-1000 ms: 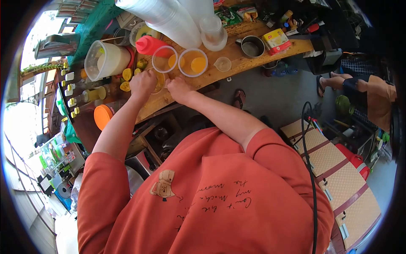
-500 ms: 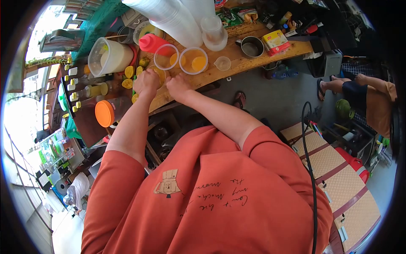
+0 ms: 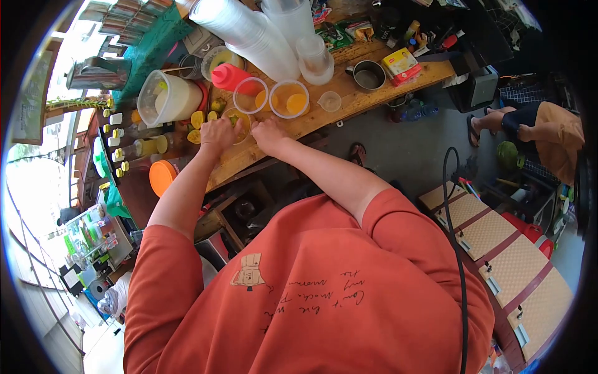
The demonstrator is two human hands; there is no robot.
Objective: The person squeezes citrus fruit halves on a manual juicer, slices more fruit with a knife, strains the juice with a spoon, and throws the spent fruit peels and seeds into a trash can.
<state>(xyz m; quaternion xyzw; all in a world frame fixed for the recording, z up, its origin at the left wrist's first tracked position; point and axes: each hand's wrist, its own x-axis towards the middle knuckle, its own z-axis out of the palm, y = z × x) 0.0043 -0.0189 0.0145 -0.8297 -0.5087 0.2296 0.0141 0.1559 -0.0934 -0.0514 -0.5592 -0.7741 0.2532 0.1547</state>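
The left hand (image 3: 218,134) and right hand (image 3: 269,136) bend near a clear cup (image 3: 243,129), upper middle of the frame. Neither grip shows well enough to tell. A bump could tip the crowded orange drinks (image 3: 289,100), wetting the counter (image 3: 430,71).

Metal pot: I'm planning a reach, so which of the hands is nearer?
Right. The right hand is left of the metal pot; the left hand is farther left, by the cut fruit.
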